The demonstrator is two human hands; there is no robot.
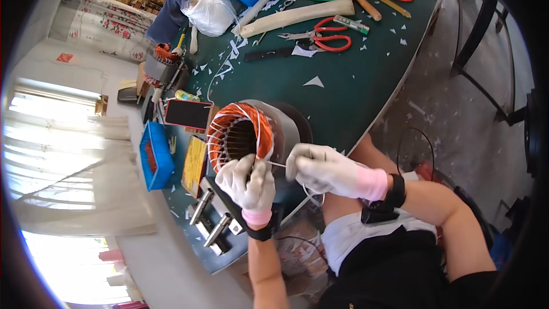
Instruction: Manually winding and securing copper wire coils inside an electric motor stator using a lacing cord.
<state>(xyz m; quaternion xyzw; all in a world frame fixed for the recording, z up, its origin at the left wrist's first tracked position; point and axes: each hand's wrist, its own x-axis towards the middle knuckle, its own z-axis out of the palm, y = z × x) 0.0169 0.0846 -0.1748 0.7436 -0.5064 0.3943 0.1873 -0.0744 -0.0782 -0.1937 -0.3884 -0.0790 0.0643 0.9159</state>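
A motor stator (284,129) lies on its side on the green table, its open end toward the left. Orange wire windings (243,111) ring that end, bound with loops of white cord. My left hand (247,184), in a white glove with a pink cuff, pinches at the lower edge of the windings, where the cord comes out. The cord (277,164) runs taut from there to my right hand (326,170). That gloved hand is closed around it just right of the stator. The cord between the left fingertips is mostly hidden.
Beside the stator are a phone (188,115), a blue bin (158,157), a yellow pad (194,165) and a metal fixture (214,223). Farther back lie red-handled scissors (331,42), a wooden stick (300,17), a white plastic bag (209,14) and paper scraps (314,82).
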